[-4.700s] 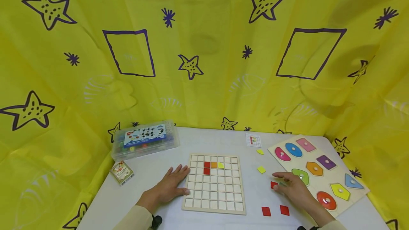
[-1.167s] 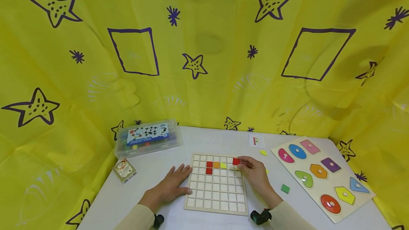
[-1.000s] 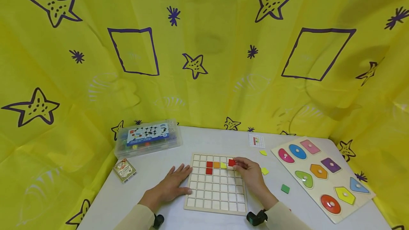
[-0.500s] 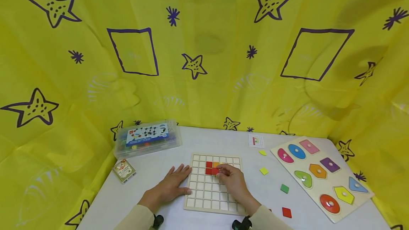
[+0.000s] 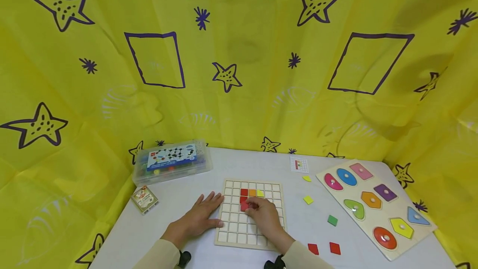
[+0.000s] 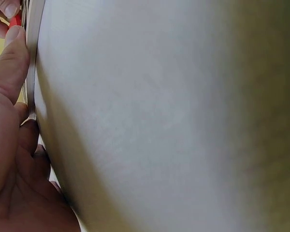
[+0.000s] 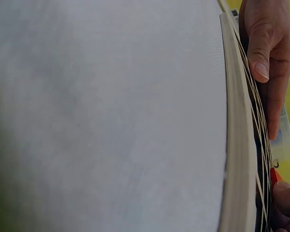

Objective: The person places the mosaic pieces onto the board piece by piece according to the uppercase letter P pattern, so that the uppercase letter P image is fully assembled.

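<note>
My right hand (image 5: 266, 220) pinches a red square tile (image 5: 244, 206) between thumb and fingertips, low over the wooden grid board (image 5: 233, 238). The tile is at the cell just below another red tile (image 5: 243, 199). Above that, a top red tile (image 5: 244, 192), an orange tile (image 5: 252, 193) and a yellow tile (image 5: 260, 193) sit side by side in one row. My left hand (image 5: 199, 218) lies with straight, spread fingers against the board's left edge. In the right wrist view, the held red tile (image 7: 276, 176) shows only partly past the thumb.
Right of the board lie two yellow pieces (image 5: 308, 199), a green tile (image 5: 332, 220) and two red tiles (image 5: 335, 248). A small pattern card (image 5: 299, 164) lies behind. A knobbed shape puzzle (image 5: 351, 177) is at right; a plastic case (image 5: 171, 163) and small box (image 5: 144, 199) at left.
My right hand has carried the red tile from the right side of the table leftward over the board, then down to below the lower red tile. The left hand stays at the board's edge.
</note>
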### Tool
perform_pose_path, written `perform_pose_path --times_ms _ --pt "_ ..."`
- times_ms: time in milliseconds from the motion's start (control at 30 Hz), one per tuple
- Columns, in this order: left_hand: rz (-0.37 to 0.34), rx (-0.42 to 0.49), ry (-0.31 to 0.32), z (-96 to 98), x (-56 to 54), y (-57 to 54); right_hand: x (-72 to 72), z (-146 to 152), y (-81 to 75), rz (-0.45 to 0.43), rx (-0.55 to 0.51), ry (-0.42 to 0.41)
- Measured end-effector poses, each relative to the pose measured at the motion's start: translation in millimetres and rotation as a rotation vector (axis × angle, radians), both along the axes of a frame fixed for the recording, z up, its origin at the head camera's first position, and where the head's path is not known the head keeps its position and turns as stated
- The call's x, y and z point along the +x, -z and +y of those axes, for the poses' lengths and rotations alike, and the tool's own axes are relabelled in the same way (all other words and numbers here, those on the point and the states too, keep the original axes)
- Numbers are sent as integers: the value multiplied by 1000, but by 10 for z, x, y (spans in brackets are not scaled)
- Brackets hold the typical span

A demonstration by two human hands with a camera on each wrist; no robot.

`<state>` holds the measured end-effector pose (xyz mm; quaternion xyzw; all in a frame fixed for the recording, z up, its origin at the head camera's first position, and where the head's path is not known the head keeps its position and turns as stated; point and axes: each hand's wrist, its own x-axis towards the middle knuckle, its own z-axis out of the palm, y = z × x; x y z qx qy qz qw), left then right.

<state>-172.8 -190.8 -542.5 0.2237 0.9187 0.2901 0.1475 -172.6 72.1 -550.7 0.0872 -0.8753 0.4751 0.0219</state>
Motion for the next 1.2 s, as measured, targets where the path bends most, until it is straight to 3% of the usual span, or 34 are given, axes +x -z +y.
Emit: perform_pose_path --times_ms 400,600,867,1200 --pt "-9 -3 -9 5 21 -13 16 -28 -42 45 68 -37" --pt "-7 -3 -7 8 22 -21 15 -15 -83 23 66 -48" --pt "2 -1 -5 9 14 -27 -16 9 -97 -74 -31 -41" --pt "-7 2 -16 22 10 -22 -18 95 -150 -95 -137 -30"
